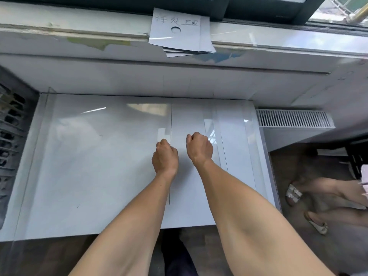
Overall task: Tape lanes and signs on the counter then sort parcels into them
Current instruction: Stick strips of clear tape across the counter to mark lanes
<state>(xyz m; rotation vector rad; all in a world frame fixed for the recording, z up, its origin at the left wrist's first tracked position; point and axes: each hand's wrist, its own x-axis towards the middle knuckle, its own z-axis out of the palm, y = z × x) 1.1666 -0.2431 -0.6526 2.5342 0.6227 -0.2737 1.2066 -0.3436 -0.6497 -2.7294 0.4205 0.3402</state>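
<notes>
The white counter (pixel 99 166) fills the middle of the view. A thin dark lane line (pixel 171 120) runs on it from the back edge toward me. My left hand (pixel 164 156) sits over this line with its fingers curled under, knuckles at the line; nothing shows in its grip. My right hand (pixel 199 149) hovers just right of the line, also curled into a fist with nothing visible in it. A second thin line (pixel 224 154) lies further right. A stack of paper signs (pixel 179 30) with handwriting rests on the ledge behind the counter.
A dark slotted crate (pixel 12 136) stands at the left edge of the counter. A white vent grille (pixel 292 118) lies to the right. Another person's feet in sandals (pixel 294 194) stand on the floor at the right. Glossy strips (pixel 239 136) run along the counter's right side.
</notes>
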